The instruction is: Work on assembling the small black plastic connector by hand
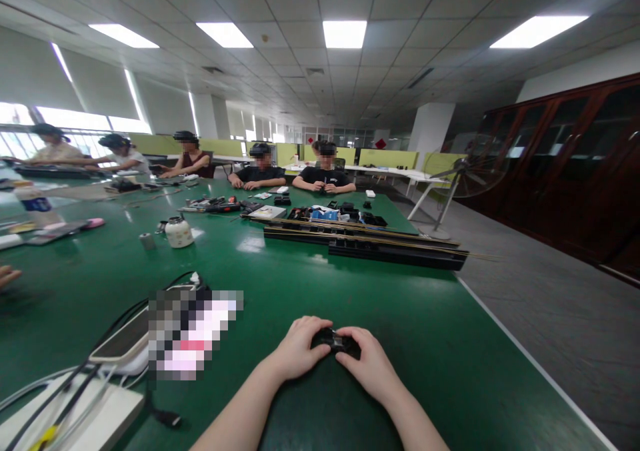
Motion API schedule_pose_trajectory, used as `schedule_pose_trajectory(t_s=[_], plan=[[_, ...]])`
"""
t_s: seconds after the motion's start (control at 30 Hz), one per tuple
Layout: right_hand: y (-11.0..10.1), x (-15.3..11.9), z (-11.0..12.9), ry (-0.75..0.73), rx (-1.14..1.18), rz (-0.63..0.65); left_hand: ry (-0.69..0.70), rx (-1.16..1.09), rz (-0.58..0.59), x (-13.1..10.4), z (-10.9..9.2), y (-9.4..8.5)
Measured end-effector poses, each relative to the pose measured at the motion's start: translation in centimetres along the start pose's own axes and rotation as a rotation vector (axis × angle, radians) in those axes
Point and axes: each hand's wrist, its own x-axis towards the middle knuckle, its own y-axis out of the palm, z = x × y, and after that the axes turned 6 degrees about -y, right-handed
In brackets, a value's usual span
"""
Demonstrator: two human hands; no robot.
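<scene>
Just above the near part of the green table (450,344), a small black object (336,339) with a shiny, clear-looking middle is held between my two hands. My left hand (303,346) grips its left end between thumb and fingers. On the other end, my right hand (367,354) pinches with thumb and forefinger. Fingers cover much of the object, so I cannot make out its exact kind. To the left of my hands lies a phone-like slab with a blurred bright screen (197,338).
Cables, a power bank-like device (123,341) and a white box (75,414) lie at left. Farther off stand a white jar (179,232) and a grey cylinder (147,240). Long black rails (397,254) with thin rods lie ahead. Several people sit around the table; a fan (463,168) stands right.
</scene>
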Motion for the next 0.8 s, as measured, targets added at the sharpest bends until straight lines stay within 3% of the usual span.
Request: schedule_pose_trajectory(t_s=[0.8], plan=[[0.17,-0.03,-0.26,0.068,0.048,-0.107,-0.049,-0.019,-0.072,0.34,0.76,0.84]])
